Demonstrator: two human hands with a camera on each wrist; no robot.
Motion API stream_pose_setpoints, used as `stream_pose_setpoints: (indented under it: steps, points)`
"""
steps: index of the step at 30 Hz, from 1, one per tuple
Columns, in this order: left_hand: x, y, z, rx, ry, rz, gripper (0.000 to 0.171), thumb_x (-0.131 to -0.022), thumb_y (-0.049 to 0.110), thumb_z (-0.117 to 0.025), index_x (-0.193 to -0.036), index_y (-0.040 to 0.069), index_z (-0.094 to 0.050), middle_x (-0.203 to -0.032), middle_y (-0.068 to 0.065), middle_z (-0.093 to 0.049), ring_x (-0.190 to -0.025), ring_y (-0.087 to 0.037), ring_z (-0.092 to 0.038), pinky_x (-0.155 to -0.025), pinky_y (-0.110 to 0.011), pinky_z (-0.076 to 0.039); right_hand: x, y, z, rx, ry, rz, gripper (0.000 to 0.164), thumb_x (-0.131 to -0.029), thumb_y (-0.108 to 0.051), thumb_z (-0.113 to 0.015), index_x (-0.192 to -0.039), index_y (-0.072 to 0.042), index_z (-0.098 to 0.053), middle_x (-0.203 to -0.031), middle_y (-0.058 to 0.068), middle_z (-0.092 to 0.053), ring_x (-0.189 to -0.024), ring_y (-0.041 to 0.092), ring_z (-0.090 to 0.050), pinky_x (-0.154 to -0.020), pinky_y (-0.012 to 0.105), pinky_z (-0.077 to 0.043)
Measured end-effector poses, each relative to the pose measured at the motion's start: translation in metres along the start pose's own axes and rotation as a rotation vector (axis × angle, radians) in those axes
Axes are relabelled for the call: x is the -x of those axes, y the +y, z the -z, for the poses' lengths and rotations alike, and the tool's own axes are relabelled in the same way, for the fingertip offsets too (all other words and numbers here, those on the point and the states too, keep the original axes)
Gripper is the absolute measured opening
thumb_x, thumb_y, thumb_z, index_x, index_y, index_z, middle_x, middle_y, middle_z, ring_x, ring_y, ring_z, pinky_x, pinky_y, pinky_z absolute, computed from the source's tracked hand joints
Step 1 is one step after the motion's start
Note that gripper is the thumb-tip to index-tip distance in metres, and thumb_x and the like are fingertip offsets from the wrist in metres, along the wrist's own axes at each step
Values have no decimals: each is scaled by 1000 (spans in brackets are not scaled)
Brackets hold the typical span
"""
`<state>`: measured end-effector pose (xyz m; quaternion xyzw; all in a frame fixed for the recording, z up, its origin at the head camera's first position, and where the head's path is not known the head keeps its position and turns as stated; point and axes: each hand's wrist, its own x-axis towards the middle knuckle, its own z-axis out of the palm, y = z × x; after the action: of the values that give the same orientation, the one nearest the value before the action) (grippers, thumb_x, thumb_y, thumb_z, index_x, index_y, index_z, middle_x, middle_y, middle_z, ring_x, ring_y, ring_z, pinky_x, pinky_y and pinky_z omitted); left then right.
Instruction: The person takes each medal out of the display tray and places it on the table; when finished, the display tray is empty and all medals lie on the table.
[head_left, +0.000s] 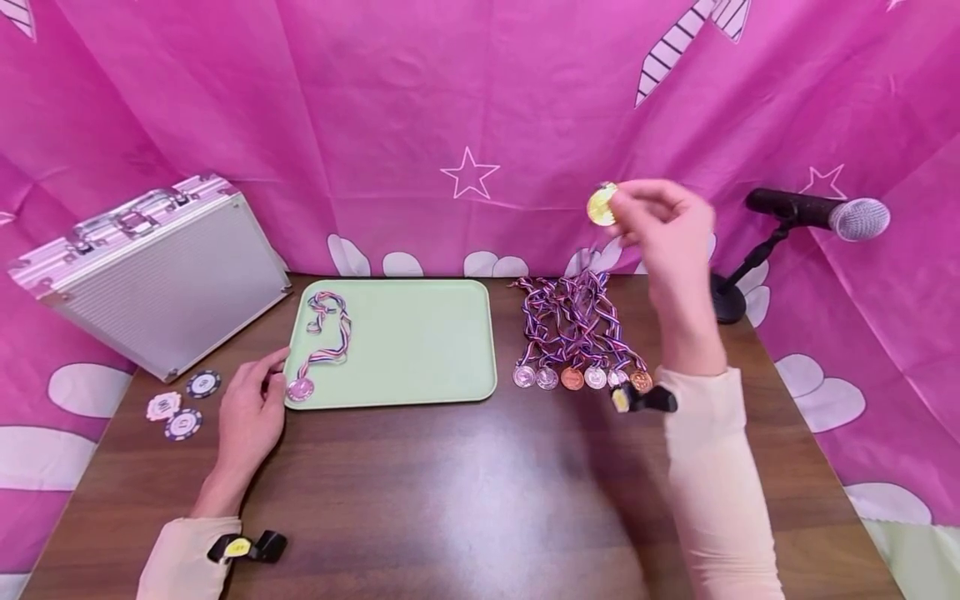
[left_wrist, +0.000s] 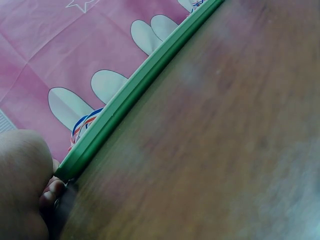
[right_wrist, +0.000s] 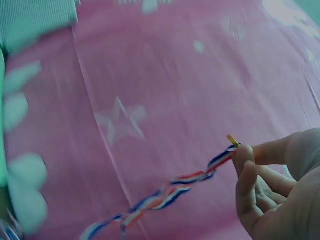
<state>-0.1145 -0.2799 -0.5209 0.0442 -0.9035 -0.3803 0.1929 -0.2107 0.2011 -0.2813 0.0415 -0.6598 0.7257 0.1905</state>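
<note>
My right hand (head_left: 671,237) is raised above the table's back right and pinches a gold medal (head_left: 602,205) between thumb and fingers. From the medal hangs its red, white and blue ribbon (right_wrist: 165,196), twisted, in the right wrist view. My left hand (head_left: 251,408) rests on the table with its fingertips at the left edge of a pale green tray (head_left: 408,354). Near those fingertips, a pinkish-looking medal (head_left: 301,389) lies in the tray's front left corner, its striped ribbon (head_left: 341,333) curling backward. The left wrist view shows the fingers at the tray's corner.
Several medals (head_left: 572,379) lie in a row right of the tray, their ribbons (head_left: 570,321) tangled behind them. A silver case (head_left: 168,279) stands at the left, with poker chips (head_left: 183,423) before it. A microphone (head_left: 825,212) on a stand is at the back right. A pink curtain hangs behind.
</note>
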Motion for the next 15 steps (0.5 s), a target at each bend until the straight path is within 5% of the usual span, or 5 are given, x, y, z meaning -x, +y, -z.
stream_pose_setpoints:
  steps: [7,15]
  points:
    - [0,2,-3,14,7,-2,40,-108,-1,-55,-146,-1,-69,-123,-25,-68,-103,-31,-57,-87,-41,-36,-29,18,65,23,228,-29,9,-92,6,-81,-94,-3,-83,-76,4,-78,-55,11,-70,-51,19,-55]
    - [0,3,-2,8,0,20,40,-109,1,-55,-147,-1,-68,-125,-25,-67,-105,-33,-57,-88,-43,-37,11,97,136,19,253,-324,29,-97,14,-70,-86,-9,-82,-74,-2,-78,-53,9,-68,-51,19,-53]
